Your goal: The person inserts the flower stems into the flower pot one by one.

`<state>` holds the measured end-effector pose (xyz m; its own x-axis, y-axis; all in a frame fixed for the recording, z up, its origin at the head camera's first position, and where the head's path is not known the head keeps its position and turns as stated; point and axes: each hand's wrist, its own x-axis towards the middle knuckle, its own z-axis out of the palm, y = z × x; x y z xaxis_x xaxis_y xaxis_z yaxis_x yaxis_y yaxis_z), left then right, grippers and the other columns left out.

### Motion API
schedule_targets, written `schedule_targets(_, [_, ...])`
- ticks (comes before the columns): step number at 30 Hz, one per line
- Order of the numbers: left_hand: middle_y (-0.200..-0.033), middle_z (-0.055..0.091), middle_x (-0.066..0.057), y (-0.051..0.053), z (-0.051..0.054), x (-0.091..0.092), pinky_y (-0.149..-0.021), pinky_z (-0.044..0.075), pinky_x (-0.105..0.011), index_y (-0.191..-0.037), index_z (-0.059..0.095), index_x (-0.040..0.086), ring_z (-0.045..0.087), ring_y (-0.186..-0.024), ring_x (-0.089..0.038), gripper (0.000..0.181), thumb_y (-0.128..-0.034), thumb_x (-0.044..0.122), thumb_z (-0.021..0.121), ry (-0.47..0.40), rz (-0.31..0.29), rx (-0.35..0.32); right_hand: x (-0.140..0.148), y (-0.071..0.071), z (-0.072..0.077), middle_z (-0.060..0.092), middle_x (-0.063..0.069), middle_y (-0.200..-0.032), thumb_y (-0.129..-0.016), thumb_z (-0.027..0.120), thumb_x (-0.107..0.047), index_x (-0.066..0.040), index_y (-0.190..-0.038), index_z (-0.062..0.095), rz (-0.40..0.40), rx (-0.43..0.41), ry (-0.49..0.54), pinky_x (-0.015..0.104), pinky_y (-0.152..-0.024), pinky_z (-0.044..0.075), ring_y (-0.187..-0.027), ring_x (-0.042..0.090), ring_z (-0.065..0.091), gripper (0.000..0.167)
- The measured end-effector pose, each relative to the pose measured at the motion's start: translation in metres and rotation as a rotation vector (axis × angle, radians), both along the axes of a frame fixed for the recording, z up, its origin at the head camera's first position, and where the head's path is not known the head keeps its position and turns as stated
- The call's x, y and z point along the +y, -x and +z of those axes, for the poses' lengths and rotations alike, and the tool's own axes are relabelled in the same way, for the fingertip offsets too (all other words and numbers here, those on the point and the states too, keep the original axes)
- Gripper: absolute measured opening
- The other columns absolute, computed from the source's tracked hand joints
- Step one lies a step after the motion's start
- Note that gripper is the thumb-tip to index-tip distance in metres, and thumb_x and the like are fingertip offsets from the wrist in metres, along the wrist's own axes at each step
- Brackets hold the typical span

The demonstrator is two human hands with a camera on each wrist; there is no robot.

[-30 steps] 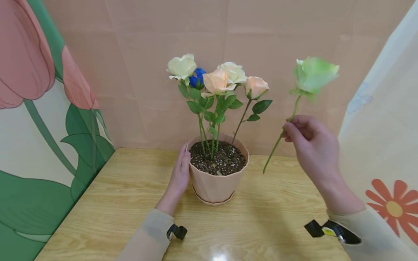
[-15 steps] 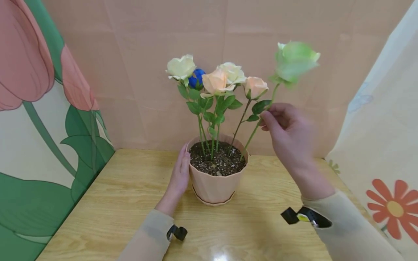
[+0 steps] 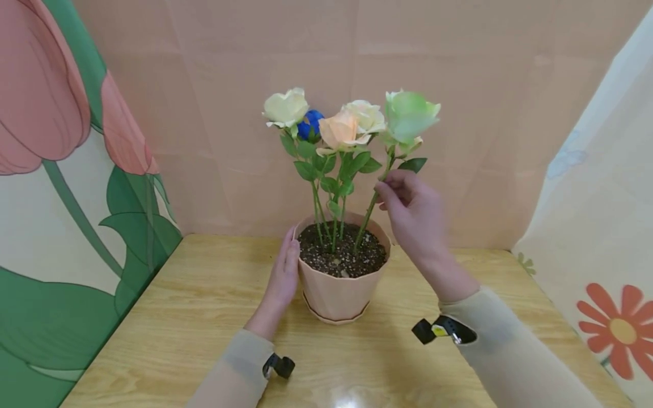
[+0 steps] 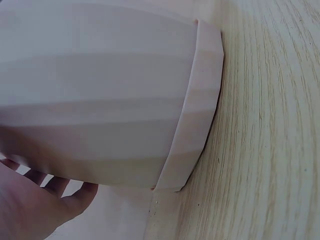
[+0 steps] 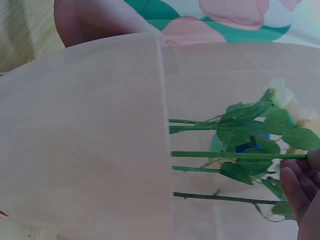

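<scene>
A pink flowerpot [image 3: 339, 294] filled with dark soil [image 3: 343, 262] stands on its saucer [image 4: 192, 115]. My left hand [image 3: 283, 269] rests along the pot's left side, fingers laid against the wall. Between thumb and fingers, my right hand [image 3: 415, 218] pinches the stem of a pale green rose [image 3: 410, 116] above the pot's right part. The stem's lower end reaches the soil; whether it is pushed in, I cannot tell. In the right wrist view the pinched stem [image 5: 230, 155] passes behind the pot's rim. Behind the green bloom, a peach rose [image 3: 408, 148] is mostly hidden.
Several roses are planted upright in the pot: a cream rose [image 3: 287, 107] at left, a blue rose [image 3: 310, 126], a peach rose [image 3: 339, 130] and a white rose [image 3: 366, 116]. The wooden table [image 3: 204, 317] meets a pink backdrop [image 3: 219, 113] behind. Printed flower cloths hang at both sides.
My right hand has carried the green rose leftward from the right of the pot, then down, bringing its stem over the soil. My left hand has stayed against the pot.
</scene>
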<state>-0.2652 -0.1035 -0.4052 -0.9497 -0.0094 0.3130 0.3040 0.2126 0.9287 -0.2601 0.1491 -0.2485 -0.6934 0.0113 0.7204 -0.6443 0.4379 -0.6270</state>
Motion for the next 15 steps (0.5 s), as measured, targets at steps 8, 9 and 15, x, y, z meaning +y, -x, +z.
schedule_targets(8, [-0.180,0.028,-0.009,-0.002,0.001,0.001,-0.133,0.018,-0.063,-0.177,0.027,0.021,0.026,-0.164,-0.038,0.062,-0.1210,0.048,0.026,-0.004,-0.004,-0.009,-0.005,0.006,-0.012,0.078,0.006,-0.095,-0.109,0.071,-0.010,-0.003,-0.114,0.075,-0.020,-0.017,-0.064,0.019,-0.066,0.057,-0.078,0.015,0.072,0.010])
schedule_targets(9, [-0.180,0.028,-0.009,-0.002,0.002,0.002,-0.133,0.018,-0.063,-0.177,0.027,0.021,0.026,-0.164,-0.038,0.062,-0.1209,0.048,0.027,-0.004,-0.003,-0.009,-0.006,0.006,-0.013,0.078,0.006,-0.095,-0.110,0.071,-0.010,-0.003,-0.114,0.075,-0.018,-0.015,-0.068,0.019,-0.065,0.056,-0.079,0.015,0.072,0.010])
schedule_targets(15, [-0.180,0.029,-0.009,-0.002,0.002,0.001,-0.133,0.019,-0.063,-0.177,0.026,0.022,0.027,-0.164,-0.038,0.062,-0.1208,0.049,0.027,0.000,0.005,-0.012,-0.010,0.008,-0.017,0.078,0.007,-0.095,-0.109,0.071,-0.009,-0.003,-0.114,0.075,-0.009,-0.001,-0.082,0.018,-0.065,0.055,-0.080,0.024,0.075,0.009])
